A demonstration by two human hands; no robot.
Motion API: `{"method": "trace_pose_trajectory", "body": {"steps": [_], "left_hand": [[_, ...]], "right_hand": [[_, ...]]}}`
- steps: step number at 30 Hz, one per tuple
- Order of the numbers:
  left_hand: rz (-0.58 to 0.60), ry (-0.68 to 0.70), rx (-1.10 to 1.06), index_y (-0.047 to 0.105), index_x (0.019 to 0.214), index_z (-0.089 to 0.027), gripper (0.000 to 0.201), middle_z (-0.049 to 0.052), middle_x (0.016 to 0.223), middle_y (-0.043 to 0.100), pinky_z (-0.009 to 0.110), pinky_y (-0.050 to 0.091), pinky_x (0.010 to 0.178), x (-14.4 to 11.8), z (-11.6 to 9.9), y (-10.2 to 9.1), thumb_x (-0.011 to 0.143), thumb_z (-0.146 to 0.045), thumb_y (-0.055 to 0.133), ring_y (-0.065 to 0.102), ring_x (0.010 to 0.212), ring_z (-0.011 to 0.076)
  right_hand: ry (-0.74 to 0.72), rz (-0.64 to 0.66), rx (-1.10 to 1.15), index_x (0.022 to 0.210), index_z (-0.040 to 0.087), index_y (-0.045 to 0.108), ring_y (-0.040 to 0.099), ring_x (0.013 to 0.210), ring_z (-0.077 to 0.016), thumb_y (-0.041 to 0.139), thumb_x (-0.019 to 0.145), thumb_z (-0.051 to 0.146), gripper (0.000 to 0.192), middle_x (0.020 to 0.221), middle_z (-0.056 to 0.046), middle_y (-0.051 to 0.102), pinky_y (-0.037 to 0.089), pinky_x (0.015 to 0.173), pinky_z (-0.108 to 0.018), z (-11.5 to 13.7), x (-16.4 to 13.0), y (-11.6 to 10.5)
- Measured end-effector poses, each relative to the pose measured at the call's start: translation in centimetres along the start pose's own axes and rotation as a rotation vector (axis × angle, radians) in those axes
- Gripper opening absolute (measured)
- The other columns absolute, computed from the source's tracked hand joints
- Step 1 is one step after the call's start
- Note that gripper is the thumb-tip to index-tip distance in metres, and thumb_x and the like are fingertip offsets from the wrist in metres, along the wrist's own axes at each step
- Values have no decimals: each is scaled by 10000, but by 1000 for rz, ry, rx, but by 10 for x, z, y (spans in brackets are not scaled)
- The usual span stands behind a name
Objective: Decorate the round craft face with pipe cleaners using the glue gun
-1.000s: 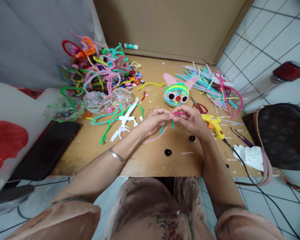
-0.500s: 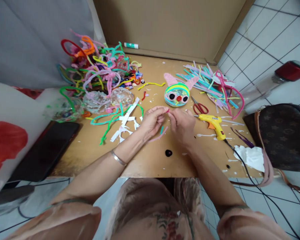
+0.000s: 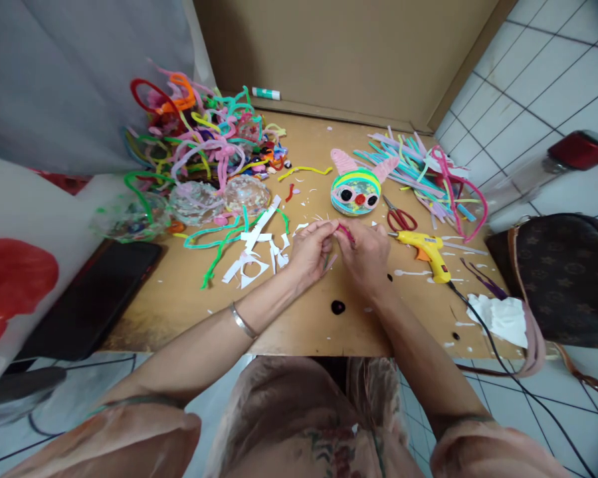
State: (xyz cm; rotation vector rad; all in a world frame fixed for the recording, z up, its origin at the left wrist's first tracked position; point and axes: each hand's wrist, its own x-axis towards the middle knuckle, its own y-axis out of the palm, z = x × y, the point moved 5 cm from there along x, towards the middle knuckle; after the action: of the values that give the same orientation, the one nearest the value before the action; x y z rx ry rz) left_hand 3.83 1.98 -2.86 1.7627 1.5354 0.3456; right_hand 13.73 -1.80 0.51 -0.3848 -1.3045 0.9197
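Note:
Between my two hands is a short magenta pipe cleaner [image 3: 346,232], mostly covered by the fingers. My left hand [image 3: 313,249] pinches one end of it, fingers curled. Closed on its other part, my right hand [image 3: 363,253] meets the left at the fingertips. Just beyond them stands a round animal head [image 3: 355,192] with pink ears, a yellow and green band, black eyes and a red nose. To the right of it lie red-handled scissors [image 3: 401,218] and a yellow glue gun [image 3: 425,251]. A small black disc [image 3: 337,307] rests on the table nearer me.
A heap of coloured pipe cleaners [image 3: 209,133] fills the back left, with clear plastic balls [image 3: 246,194] before it. White paper scraps [image 3: 252,265] lie left of my hands. Further right are more pipe cleaners [image 3: 413,166], a crumpled tissue [image 3: 498,317], and a brown bag [image 3: 573,279]. A phone [image 3: 94,299] sits left.
More of the magenta pipe cleaner now shows between my fingers, bent along the right hand. Both hands have dropped slightly toward me; the view has shifted a little.

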Motion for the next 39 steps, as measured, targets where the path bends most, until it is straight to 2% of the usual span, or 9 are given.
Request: {"method": "trace_pose_trajectory", "body": {"steps": [5, 9, 14, 20, 23, 26, 32, 36, 39], "left_hand": [[64, -21, 58, 592, 595, -129, 278, -64, 504, 435, 147, 225, 442, 0, 1, 1, 691, -210, 840, 318, 459, 15], [129, 47, 175, 595, 573, -132, 343, -45, 531, 453, 169, 232, 452, 1, -7, 4, 713, -306, 855, 336, 480, 26], [261, 32, 355, 721, 653, -130, 275, -43, 496, 463, 209, 157, 451, 7, -14, 5, 642, -337, 902, 263, 460, 28], [317, -1, 355, 721, 625, -128, 288, -27, 504, 517, 215, 161, 452, 7, -18, 6, 584, -342, 908, 261, 460, 25], [272, 22, 276, 692, 611, -135, 283, -57, 488, 459, 196, 161, 444, 8, -21, 5, 571, -310, 910, 256, 452, 17], [276, 19, 242, 689, 624, -136, 292, -73, 489, 422, 184, 162, 440, 8, -21, 6, 562, -300, 922, 255, 452, 12], [257, -11, 244, 692, 605, -136, 285, -62, 495, 450, 183, 176, 438, 5, -19, 8, 549, -286, 928, 258, 464, 15], [172, 14, 194, 680, 617, -128, 252, -45, 543, 518, 180, 189, 440, 5, -18, 6, 586, -237, 905, 271, 457, 5], [99, 42, 128, 655, 617, -130, 243, -65, 517, 470, 168, 201, 442, 4, -16, 4, 618, -201, 887, 282, 452, 6]], "right_hand": [[16, -13, 56, 893, 218, 731, 637, 691, -193, 533, 990, 380, 274, 792, -44, 764, 359, 736, -338, -8, 3, -8], [36, 60, 246, 944, 238, 765, 664, 702, -194, 615, 938, 382, 208, 862, -39, 789, 431, 753, -340, -20, 11, -14], [64, 159, 494, 906, 236, 789, 695, 738, -196, 645, 903, 379, 203, 847, -28, 787, 505, 730, -324, -31, 18, -17], [80, 255, 646, 990, 230, 793, 722, 832, -211, 637, 907, 402, 247, 911, -37, 797, 562, 793, -347, -29, 18, -17], [51, 258, 594, 1123, 232, 758, 718, 964, -233, 601, 937, 403, 297, 1056, -63, 789, 555, 888, -391, -25, 18, -21], [4, 181, 469, 1158, 225, 733, 690, 1001, -243, 544, 978, 393, 310, 1090, -90, 757, 529, 914, -422, -24, 21, -28], [-132, 67, 224, 977, 239, 762, 621, 886, -229, 491, 1008, 343, 291, 872, -68, 672, 475, 811, -383, -21, 23, -34], [-113, 15, 81, 947, 231, 749, 593, 801, -223, 452, 1018, 332, 321, 790, -64, 675, 414, 751, -364, -14, 16, -28], [-105, -10, 40, 869, 216, 719, 571, 726, -210, 394, 1028, 301, 371, 726, -63, 664, 374, 702, -355, -3, 9, -18]]}}
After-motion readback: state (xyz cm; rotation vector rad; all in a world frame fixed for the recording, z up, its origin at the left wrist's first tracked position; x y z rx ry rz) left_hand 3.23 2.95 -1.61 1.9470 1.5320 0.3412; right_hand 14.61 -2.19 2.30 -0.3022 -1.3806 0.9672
